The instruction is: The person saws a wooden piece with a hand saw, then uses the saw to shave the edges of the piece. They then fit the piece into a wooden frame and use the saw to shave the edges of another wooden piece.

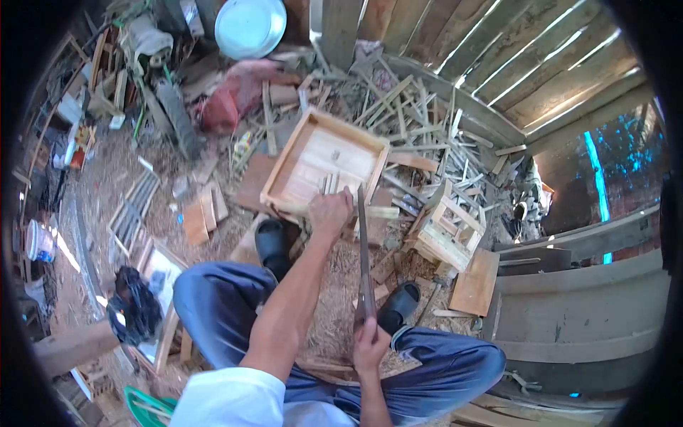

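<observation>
My right hand (371, 344) is closed around the handle of a long, narrow handsaw (364, 263), whose blade points away from me. The blade's far end lies beside my left hand (331, 212), at the near edge of a shallow wooden box (292, 160). My left hand is closed on a thin wood strip (384, 212) that sticks out to the right past the blade. Short light sticks (329, 183) stand just beyond my left fingers, inside the box.
Scrap wood strips (420, 114) are heaped behind and right of the box. A small wooden frame (445, 235) stands at the right, near a flat board (475, 282). A blue basin (250, 27) and red cloth-like item (238, 92) lie at the back. Slippers (404, 300) are near the saw.
</observation>
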Motion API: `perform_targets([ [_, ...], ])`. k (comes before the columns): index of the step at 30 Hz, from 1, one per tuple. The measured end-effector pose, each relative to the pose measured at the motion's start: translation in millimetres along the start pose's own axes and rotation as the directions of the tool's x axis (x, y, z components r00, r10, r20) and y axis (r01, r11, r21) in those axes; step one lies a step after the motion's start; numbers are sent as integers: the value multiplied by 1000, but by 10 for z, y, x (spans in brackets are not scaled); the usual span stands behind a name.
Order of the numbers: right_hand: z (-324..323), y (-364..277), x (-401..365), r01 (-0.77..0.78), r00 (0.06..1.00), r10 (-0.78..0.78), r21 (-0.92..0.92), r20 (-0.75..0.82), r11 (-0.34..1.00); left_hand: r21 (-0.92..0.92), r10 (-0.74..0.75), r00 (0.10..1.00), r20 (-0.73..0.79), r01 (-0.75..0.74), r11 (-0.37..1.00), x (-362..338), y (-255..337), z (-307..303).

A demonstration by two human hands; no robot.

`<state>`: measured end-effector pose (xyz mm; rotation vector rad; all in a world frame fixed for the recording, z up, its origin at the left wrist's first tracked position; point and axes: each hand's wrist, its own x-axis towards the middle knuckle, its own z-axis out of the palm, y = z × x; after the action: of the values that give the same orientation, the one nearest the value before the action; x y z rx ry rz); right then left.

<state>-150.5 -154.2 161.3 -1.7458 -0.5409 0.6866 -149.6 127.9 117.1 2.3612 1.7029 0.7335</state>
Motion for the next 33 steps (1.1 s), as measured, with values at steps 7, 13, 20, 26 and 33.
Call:
perform_targets([
  [7, 388, -325, 647, 144, 987, -122, -246, 104, 958, -5, 42, 999, -13, -42, 999, -63, -61, 11],
  [13, 206, -79, 271, 33, 998, -27, -115, 59, 993, 58, 34, 999, -2, -34, 998, -162, -28, -35],
  [20, 68, -120, -80, 1, 999, 3, -104, 35, 995, 56, 112, 991, -75, -108, 993, -24, -8, -41],
  [26, 403, -29, 305, -23, 998, 30, -141, 49, 990, 25, 91, 993, -72, -89, 996, -55, -3, -48],
  [33, -20, -15, -62, 31, 998, -28, -56, 61, 998, 8, 71, 996, -54, -71, 997, 12, -60, -5],
])
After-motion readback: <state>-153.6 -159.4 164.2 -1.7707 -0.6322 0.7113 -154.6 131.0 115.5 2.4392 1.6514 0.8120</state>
